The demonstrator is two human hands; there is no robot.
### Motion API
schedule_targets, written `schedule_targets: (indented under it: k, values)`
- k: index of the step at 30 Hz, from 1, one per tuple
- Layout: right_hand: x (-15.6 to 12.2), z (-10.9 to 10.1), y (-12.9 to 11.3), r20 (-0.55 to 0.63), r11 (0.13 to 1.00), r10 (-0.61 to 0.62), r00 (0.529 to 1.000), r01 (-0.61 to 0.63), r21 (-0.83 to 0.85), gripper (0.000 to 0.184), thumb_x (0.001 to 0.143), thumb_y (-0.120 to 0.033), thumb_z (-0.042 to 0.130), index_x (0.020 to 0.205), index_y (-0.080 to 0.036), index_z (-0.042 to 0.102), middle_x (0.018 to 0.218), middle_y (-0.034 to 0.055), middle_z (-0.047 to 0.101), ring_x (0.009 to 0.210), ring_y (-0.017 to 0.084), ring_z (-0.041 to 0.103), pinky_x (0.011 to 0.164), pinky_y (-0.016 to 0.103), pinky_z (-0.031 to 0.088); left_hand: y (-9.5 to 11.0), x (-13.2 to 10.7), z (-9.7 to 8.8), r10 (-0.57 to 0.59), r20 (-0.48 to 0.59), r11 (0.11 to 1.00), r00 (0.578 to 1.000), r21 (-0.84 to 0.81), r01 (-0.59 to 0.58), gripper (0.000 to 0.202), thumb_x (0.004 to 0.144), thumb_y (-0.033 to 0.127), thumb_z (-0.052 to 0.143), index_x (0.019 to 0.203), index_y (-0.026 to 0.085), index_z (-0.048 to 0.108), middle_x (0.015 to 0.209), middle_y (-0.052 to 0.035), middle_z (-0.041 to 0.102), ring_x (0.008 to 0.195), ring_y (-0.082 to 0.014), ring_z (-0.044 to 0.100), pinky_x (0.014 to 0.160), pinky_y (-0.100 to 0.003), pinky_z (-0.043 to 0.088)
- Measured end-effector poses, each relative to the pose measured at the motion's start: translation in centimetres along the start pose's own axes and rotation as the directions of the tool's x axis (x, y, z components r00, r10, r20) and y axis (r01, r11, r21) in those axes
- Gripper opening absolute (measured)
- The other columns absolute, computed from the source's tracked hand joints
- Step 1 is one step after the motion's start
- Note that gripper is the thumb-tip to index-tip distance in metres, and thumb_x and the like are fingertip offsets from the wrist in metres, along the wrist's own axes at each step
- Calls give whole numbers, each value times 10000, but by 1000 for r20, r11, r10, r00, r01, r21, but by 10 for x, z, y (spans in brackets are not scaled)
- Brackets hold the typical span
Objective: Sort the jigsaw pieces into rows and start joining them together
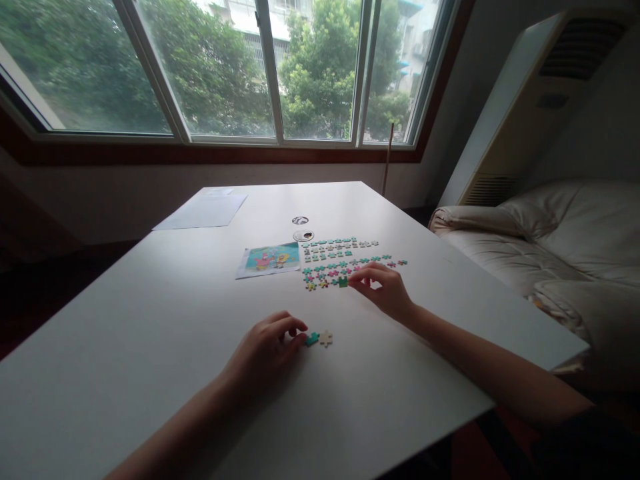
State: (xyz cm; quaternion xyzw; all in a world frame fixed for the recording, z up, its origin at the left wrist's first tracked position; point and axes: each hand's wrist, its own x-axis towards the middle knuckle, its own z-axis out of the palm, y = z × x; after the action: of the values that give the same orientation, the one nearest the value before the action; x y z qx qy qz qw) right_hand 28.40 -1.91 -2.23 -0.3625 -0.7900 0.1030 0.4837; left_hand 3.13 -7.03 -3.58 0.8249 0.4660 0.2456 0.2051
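Note:
In the head view, my right hand (pixel 385 288) pinches a green jigsaw puzzle piece (pixel 343 282) between thumb and fingertips, at the near edge of the laid-out pieces. My left hand (pixel 274 337) is lower on the table, its thumb and index finger closed at the left edge of a teal puzzle piece (pixel 313 339). Right beside that one lies a pale beige puzzle piece (pixel 326 338). Beyond my hands, several rows of small puzzle pieces (pixel 327 254) in teal, pink and yellow spread across the white surface. My right fingers hide part of the nearest rows.
A colourful cartoon picture sheet (pixel 270 259) lies left of the rows. Two round discs (pixel 301 220) rest behind them on the white table (pixel 125 333). Papers (pixel 203 211) lie at the far left corner. A couch (pixel 500 233) stands to the right, windows (pixel 320 73) ahead.

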Motion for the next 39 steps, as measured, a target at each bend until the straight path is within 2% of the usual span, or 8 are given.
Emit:
schedule_targets:
  k: [8,12,20,26,32,39]
  values:
    - [1,0,5,7,1000,18,1000,-18,-7,89,766,-250,590,765,-176,639,750,30,629,622,98,553,587,231,459,5,-1,-2,-10,79,998,997,68,5,197,781,300,515,922,223,630,847,-39,587,709,-153,541,619,-229,417]
    - [3,0,6,23,999,37,999,-37,-18,90,764,-249,587,754,-170,629,727,25,626,595,93,543,580,230,453,7,-1,-3,-17,85,996,996,88,10,185,759,299,536,904,233,632,882,-37,583,751,-167,543,639,-243,419]
    - [7,-7,16,60,994,44,997,-37,-107,116,777,-265,568,800,-178,642,744,21,618,569,80,526,568,213,438,6,0,-2,-11,88,997,996,72,5,172,772,246,497,864,240,642,863,-30,572,742,-157,541,630,-234,415]
    - [27,-28,52,78,952,127,989,-100,-289,137,761,-277,573,796,-172,655,729,21,623,570,93,535,588,223,424,5,-1,-1,-4,90,998,996,62,-2,164,764,247,508,860,243,641,861,-26,568,741,-157,535,625,-232,411]
    - [44,-35,98,111,858,362,926,-285,-427,183,724,-320,589,781,-172,681,703,25,655,592,117,564,586,226,414,4,1,-2,-20,105,1000,994,22,17,170,763,232,507,863,241,645,847,-22,564,718,-148,530,612,-226,407]
    - [59,-22,107,208,807,436,876,-277,-522,184,718,-310,581,804,-190,691,751,22,674,660,124,587,608,214,403,6,2,-7,-14,125,1000,992,-26,17,185,771,225,494,871,224,650,854,-32,568,692,-141,537,623,-227,416]
